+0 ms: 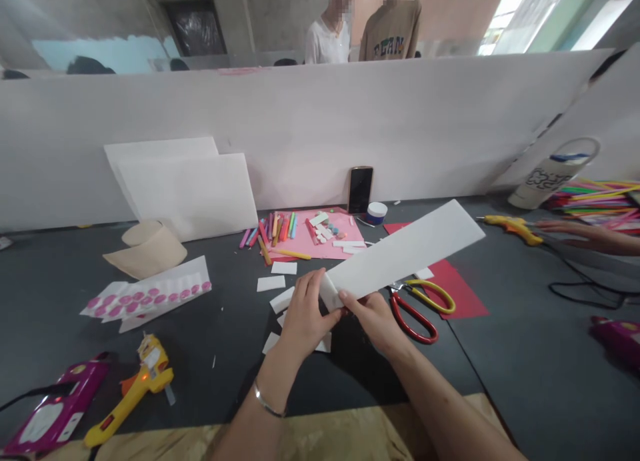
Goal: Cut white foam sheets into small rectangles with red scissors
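Note:
A long white strip of foam board or card [407,248] slants up to the right above the table, its near end folded or bearing a small piece. My left hand [307,314] grips that near end from the left side. From below and the right, my right hand [373,318] pinches the same end, thumb on top. Several small white rectangles [271,284] lie beside and partly under my left hand. Just right of my right hand rest scissors [420,308] with one red and one yellow handle, on the table and partly on red paper [460,291].
At left are a yellow glue gun [145,374], a purple power strip [63,401], dotted paper [155,298] and a beige roll [150,248]. Colored pens [275,228], a phone [360,189] and a jar [377,212] stand behind. Another person's hand [585,234] is near a second glue gun [515,228].

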The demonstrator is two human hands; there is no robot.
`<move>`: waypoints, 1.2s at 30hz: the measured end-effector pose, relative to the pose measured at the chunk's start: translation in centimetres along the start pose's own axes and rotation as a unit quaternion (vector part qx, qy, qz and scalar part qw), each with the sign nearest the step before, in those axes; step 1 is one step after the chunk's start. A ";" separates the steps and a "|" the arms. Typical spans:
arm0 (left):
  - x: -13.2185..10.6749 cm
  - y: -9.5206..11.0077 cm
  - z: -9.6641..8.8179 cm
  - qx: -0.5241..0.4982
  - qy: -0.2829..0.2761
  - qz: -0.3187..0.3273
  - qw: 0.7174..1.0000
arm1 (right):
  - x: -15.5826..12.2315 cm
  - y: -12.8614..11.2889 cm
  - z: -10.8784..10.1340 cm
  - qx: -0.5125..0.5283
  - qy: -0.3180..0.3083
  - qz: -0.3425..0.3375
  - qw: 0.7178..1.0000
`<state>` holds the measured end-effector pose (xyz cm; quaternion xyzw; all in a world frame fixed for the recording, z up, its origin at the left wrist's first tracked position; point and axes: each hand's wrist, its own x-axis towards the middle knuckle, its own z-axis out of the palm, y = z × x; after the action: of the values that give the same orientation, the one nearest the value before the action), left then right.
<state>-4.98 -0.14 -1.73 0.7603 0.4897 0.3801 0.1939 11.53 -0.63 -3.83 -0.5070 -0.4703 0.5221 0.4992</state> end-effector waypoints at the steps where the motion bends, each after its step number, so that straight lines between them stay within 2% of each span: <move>1: 0.0 0.0 0.0 -0.002 -0.001 0.000 1.000 | 0.0 0.0 0.0 0.001 -0.004 -0.001 1.000; 6: 0.0 0.3 -0.1 -0.045 -0.012 -0.026 0.999 | -0.1 -0.5 0.5 0.025 0.000 0.006 1.000; 9: 0.0 0.8 -0.1 -0.143 0.016 -0.065 0.987 | 0.0 -0.7 0.6 0.088 0.016 0.010 0.996; 12: 0.1 1.3 -0.3 -0.293 0.063 -0.116 0.947 | 0.1 -0.8 0.5 0.155 0.009 0.012 0.988; 15: 0.4 1.3 -0.4 -0.400 0.067 -0.179 0.896 | 0.1 -1.1 0.5 0.201 -0.006 0.030 0.979; 18: 0.4 1.0 -0.1 -0.444 0.076 -0.210 0.868 | -0.1 -1.5 0.6 0.232 -0.027 0.044 0.971; 23: 0.2 0.8 0.6 -0.479 0.091 -0.225 0.844 | -0.3 -2.1 0.9 0.266 -0.039 0.046 0.962; 26: 0.2 1.4 0.5 -0.491 0.096 -0.237 0.832 | -0.2 -1.8 0.8 0.246 -0.036 0.032 0.968; 28: 0.4 1.9 0.3 -0.498 0.077 -0.236 0.831 | 0.0 -1.3 0.6 0.212 -0.027 0.016 0.977; 32: 0.6 2.6 0.0 -0.460 0.055 -0.225 0.857 | 0.2 -0.3 0.5 0.135 0.002 -0.006 0.991; 34: 0.6 2.5 0.0 -0.445 0.065 -0.235 0.862 | 0.0 -0.8 0.6 0.083 0.004 -0.008 0.997; 36: 0.7 2.2 0.0 -0.456 0.085 -0.255 0.848 | -0.3 -1.9 0.1 0.004 -0.021 -0.022 1.000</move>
<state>-3.51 -0.45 0.01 0.3991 0.4526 0.5609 0.5668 11.48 -0.80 -1.87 -0.4833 -0.4896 0.5231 0.5031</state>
